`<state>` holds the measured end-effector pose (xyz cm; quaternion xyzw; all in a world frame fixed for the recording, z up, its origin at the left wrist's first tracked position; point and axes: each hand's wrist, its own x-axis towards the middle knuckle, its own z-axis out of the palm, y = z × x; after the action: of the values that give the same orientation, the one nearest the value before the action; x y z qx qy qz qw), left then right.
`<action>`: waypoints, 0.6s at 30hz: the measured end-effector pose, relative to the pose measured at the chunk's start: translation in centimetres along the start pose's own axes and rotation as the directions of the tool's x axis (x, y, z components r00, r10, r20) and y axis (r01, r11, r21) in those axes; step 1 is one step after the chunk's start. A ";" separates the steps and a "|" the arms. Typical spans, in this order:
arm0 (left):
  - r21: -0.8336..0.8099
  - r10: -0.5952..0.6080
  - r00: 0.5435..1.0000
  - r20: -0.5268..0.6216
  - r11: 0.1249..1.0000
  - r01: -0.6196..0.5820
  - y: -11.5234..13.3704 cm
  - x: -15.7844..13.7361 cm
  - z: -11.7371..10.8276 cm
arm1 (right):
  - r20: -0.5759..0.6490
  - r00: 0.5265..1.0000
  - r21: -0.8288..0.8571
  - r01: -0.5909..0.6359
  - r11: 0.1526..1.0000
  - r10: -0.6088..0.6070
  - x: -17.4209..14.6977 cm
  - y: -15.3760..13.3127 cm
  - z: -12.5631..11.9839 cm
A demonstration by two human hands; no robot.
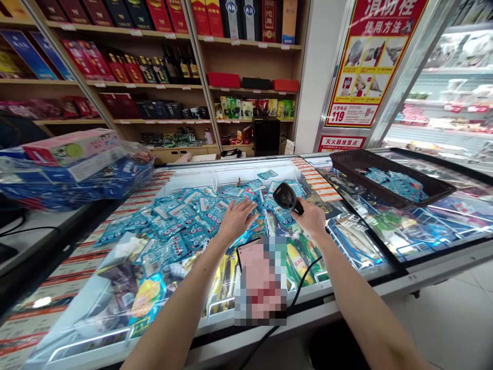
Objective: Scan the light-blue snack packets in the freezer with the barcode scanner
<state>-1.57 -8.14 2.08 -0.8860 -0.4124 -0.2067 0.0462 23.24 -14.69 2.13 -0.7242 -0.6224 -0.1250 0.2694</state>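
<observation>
Many small blue plastic packets (181, 216) with white barcode labels lie spread over the glass top (227, 177) of a chest freezer. My left hand (236, 221) is over the right part of this pile, palm down and fingers stretched out; whether it touches a packet I cannot tell. A black handheld barcode scanner (284, 196) is gripped in my right hand (313, 220), its head turned toward the packets to the left. Its black cable (302, 285) runs down past the freezer's front edge. Between my forearms lies a flat device (248, 252), largely pixelated.
A dark brown tray (439, 199) holding more blue packets (400, 185) stands on the freezer at the right. Plastic-wrapped boxes (77, 164) are stacked at the left. Shelves (246, 43) of boxes and bottles line the back, beside a red fire-hydrant sign (375, 61).
</observation>
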 end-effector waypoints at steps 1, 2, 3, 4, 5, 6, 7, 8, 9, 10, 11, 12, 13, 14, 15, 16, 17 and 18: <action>-0.002 0.019 0.999 0.026 1.000 -0.019 0.1 0.3 0.0 | -0.007 1.000 0.007 -0.004 1.000 0.004 0.1 0.0 -0.1; 0.000 0.034 0.998 0.049 0.999 -0.034 0.2 0.7 0.0 | -0.016 1.000 0.013 -0.012 1.000 0.012 0.3 0.0 -0.3; 0.004 0.040 0.997 0.065 0.999 -0.040 0.3 1.1 0.1 | -0.026 0.999 0.019 -0.022 1.000 0.022 0.4 0.1 -0.5; 0.007 0.034 0.997 0.072 0.999 -0.035 0.3 1.5 0.2 | -0.036 0.999 0.025 -0.029 0.999 0.030 0.7 0.1 -0.6; 0.009 0.019 0.997 0.076 1.000 -0.020 0.3 1.8 0.3 | -0.045 0.998 0.030 -0.032 0.999 0.033 0.9 0.2 -0.7; 0.011 -0.008 0.997 0.076 1.000 0.007 0.3 2.2 0.4 | -0.051 0.998 0.033 -0.029 0.999 0.031 1.0 0.3 -0.8; 0.013 -0.043 0.997 0.069 0.999 0.042 0.4 2.5 0.6 | -0.054 0.998 0.034 -0.022 0.999 0.024 1.2 0.5 -0.8; 0.016 -0.084 0.995 0.053 0.996 0.083 0.5 2.8 0.8 | -0.053 0.998 0.033 -0.013 0.999 0.014 1.2 0.6 -0.8; 0.020 -0.125 0.992 0.029 0.992 0.125 0.6 3.1 1.0 | -0.051 0.999 0.031 -0.003 1.000 0.004 1.2 0.8 -0.7; 0.024 -0.165 0.986 -0.001 0.986 0.165 0.8 3.4 1.3 | -0.050 0.999 0.026 0.005 1.000 -0.003 1.1 1.0 -0.6; 0.026 -0.200 0.979 -0.035 0.979 0.201 1.0 3.7 1.6 | -0.049 0.999 0.020 0.009 1.000 -0.008 0.9 1.1 -0.4; 0.026 -0.228 0.971 -0.068 0.973 0.230 1.2 4.1 1.9 | -0.046 0.999 0.013 0.011 1.000 -0.010 0.7 1.2 -0.3; 0.024 -0.251 0.963 -0.094 0.967 0.255 1.4 4.4 2.2 | -0.039 0.999 0.007 0.013 1.000 -0.013 0.5 1.2 -0.2; 0.026 -0.270 0.956 -0.111 0.961 0.274 1.6 4.8 2.6 | -0.029 0.999 0.003 0.017 1.000 -0.017 0.3 1.2 -0.1; 0.030 -0.283 0.952 -0.117 0.957 0.288 1.8 5.2 2.9 | -0.015 1.000 0.000 0.025 1.000 -0.025 0.2 1.1 0.0; 0.038 -0.291 0.950 -0.113 0.954 0.297 1.9 5.5 3.2 | 0.002 0.999 0.001 0.039 0.999 -0.039 0.1 1.1 0.0; 0.046 -0.295 0.950 -0.102 0.952 0.301 2.0 5.8 3.5 | 0.018 0.998 0.003 0.057 0.998 -0.057 0.1 1.0 0.0; 0.051 -0.298 0.951 -0.086 0.952 0.303 2.1 6.1 3.8 | 0.031 0.997 0.006 0.074 0.997 -0.074 0.1 1.0 0.0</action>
<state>4.78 -4.22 1.31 -0.8022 -0.5469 -0.2322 0.0583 24.25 -14.69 1.94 -0.7020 -0.6531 -0.1222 0.2564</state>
